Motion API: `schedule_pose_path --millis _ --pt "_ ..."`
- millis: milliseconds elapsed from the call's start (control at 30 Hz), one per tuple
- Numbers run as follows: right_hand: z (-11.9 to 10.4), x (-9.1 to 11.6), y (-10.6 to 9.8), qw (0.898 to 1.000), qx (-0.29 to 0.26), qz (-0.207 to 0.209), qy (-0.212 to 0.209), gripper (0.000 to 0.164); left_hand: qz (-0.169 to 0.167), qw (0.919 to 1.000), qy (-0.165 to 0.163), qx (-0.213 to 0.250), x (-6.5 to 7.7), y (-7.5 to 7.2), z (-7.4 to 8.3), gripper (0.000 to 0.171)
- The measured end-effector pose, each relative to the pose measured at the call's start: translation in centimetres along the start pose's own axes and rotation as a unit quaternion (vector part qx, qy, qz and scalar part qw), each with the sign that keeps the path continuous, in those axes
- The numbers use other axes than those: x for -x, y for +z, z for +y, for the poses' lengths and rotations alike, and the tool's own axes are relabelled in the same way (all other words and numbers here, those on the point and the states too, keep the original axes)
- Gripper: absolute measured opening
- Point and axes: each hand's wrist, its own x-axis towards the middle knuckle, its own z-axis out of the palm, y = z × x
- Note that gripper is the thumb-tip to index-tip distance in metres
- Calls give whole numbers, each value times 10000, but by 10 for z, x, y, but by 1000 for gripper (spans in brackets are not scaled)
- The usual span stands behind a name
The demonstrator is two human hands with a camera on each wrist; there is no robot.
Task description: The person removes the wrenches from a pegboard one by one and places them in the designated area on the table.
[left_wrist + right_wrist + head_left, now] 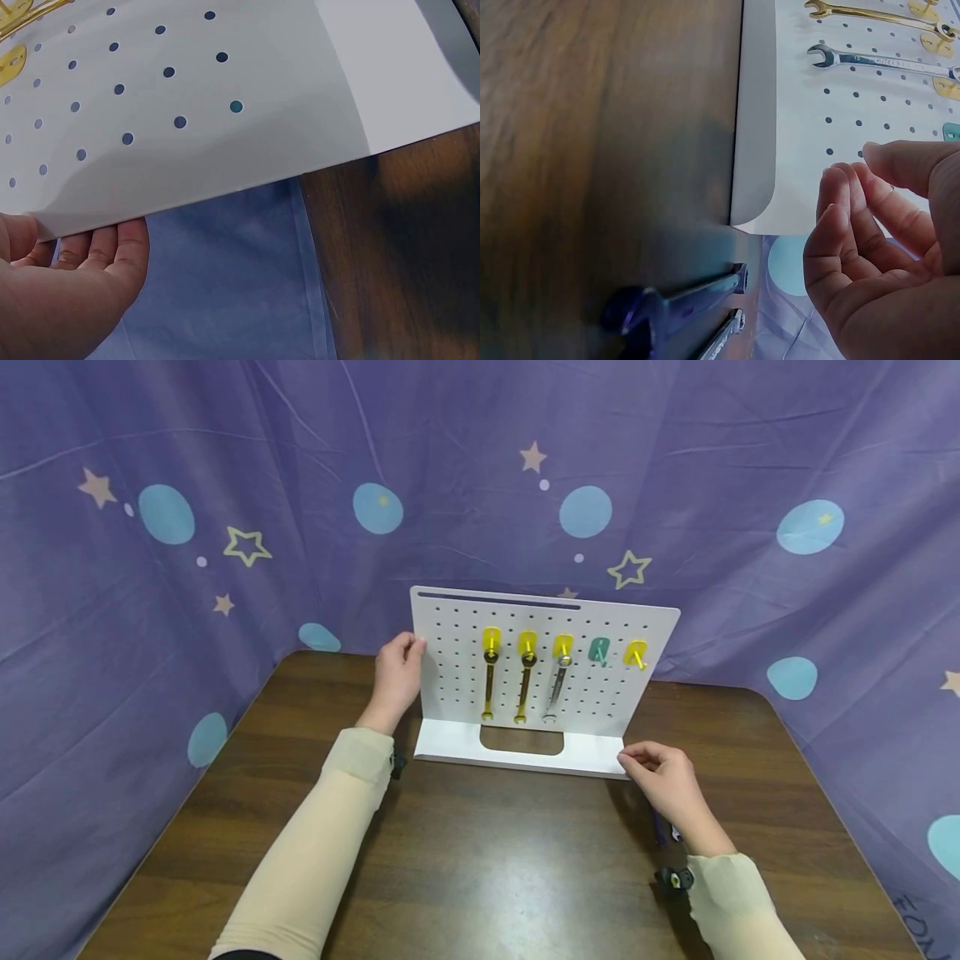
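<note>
A white pegboard stand (453, 672) stands upright on the table. Three combination wrenches hang from its yellow hooks: two gold ones, a left wrench (489, 689) and a middle wrench (524, 687), and a silver wrench (557, 687). To their right, a green hook (599, 651) and a yellow hook (636, 653) carry nothing. My left hand (397, 679) pinches the board's left edge, thumb in front and fingers behind in the left wrist view. By the base's right end is my right hand (666, 783), its fingers loosely bent with nothing visible between them.
On the brown wooden table (495, 843), a dark purple wrench (694, 300) and a silver wrench (724, 335) lie near my right wrist. A purple curtain (465, 468) with stars and dots hangs behind the table and along its sides.
</note>
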Motion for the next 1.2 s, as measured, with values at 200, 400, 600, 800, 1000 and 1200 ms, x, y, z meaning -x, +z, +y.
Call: schedule_pose_path --millis 200,400,600,800,1000,1200 --pt "-3 -3 2 9999 -142 -15 35 14 -7 10000 18 -7 0 0 0 27" --pt "-4 -5 5 9999 -167 -37 -8 13 -14 10000 53 9 -1 1 0 26" --pt "-7 -7 7 9998 -163 -75 -63 11 18 10000 31 -13 -1 1 -1 26" --pt "-9 -7 8 9997 -196 -74 -105 10 39 10000 32 -47 -1 2 -1 25" --pt "-11 -8 11 9995 -284 -88 -71 10 57 9999 -6 -92 -1 1 0 25" --pt "-11 -8 10 9995 -266 -77 -124 10 21 10000 -39 -51 -1 2 0 25"
